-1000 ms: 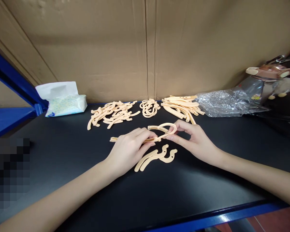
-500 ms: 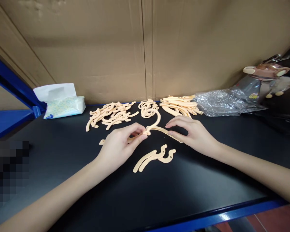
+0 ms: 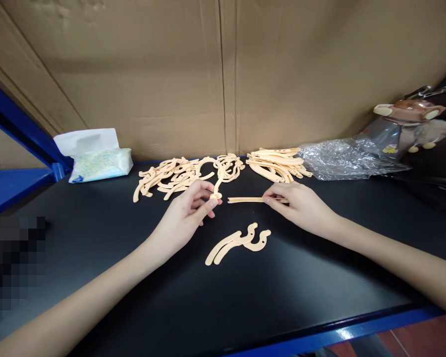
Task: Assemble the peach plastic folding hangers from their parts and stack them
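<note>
Between the thumb and fingers of my left hand (image 3: 188, 210) is a peach plastic hanger hook (image 3: 219, 178), upright, its curve overlapping the piles behind it. My right hand (image 3: 297, 202) pinches a peach hanger arm (image 3: 245, 200), a slim grooved strip lying level, its free end pointing at the hook with a small gap between. Whether another part sits behind my left fingers cannot be made out. In front of both hands, two flat curved hanger pieces with hooked ends (image 3: 228, 244) overlap on the black table (image 3: 282, 292).
Along the back lie a pile of curved pieces (image 3: 159, 174), a pile of hooks (image 3: 233, 168) and a stack of long arms (image 3: 275, 161). A tissue pack (image 3: 102, 163) stands left. At right are a crumpled clear bag (image 3: 342, 158) and a brown-lidded bottle (image 3: 409, 111). Cardboard (image 3: 152, 74) rises behind.
My right hand has closed on the hanger arm, which now lies level and apart from the hook. My left hand has shifted slightly left and up with the hook.
</note>
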`<act>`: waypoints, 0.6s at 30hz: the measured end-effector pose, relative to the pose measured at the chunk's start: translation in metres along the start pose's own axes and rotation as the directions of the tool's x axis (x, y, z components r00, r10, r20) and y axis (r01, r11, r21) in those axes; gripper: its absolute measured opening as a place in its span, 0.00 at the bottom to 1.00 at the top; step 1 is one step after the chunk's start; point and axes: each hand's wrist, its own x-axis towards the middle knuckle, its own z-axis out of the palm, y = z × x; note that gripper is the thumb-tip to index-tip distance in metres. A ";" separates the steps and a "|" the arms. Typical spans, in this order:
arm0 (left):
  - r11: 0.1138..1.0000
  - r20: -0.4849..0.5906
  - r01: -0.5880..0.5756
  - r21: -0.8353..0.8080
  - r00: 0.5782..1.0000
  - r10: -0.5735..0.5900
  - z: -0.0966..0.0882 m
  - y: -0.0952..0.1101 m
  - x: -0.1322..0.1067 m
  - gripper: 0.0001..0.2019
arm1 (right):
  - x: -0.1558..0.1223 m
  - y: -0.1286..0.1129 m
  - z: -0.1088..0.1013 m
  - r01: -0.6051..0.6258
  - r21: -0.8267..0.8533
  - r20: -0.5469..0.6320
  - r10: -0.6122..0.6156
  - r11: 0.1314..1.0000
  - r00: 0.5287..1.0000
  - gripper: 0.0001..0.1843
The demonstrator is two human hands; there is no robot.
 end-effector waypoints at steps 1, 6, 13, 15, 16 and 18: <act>1.000 0.010 -0.005 0.003 1.000 0.005 0.000 -0.001 0.000 0.11 | 0.000 0.000 0.000 -0.009 0.032 0.006 0.009 0.999 1.000 0.13; 1.000 0.056 -0.022 -0.010 0.998 0.023 0.001 0.000 0.000 0.10 | 0.000 0.001 0.003 -0.014 0.205 0.041 0.006 0.979 0.999 0.20; 0.995 0.049 -0.009 -0.101 0.999 0.014 0.000 0.005 -0.001 0.11 | -0.004 -0.002 0.002 -0.076 0.350 0.101 0.043 0.933 0.994 0.19; 0.995 0.051 -0.017 -0.101 0.998 0.022 -0.001 0.006 -0.001 0.11 | -0.004 -0.003 0.001 -0.053 0.346 0.093 0.022 0.937 0.995 0.19; 0.995 0.054 -0.020 -0.099 0.998 0.025 -0.002 0.006 0.000 0.11 | -0.004 -0.003 0.001 -0.033 0.336 0.084 0.005 0.941 0.996 0.19; 0.996 0.059 -0.020 -0.087 0.998 0.026 -0.003 0.007 0.000 0.11 | -0.004 -0.004 0.001 0.009 0.323 0.061 -0.030 0.946 0.998 0.18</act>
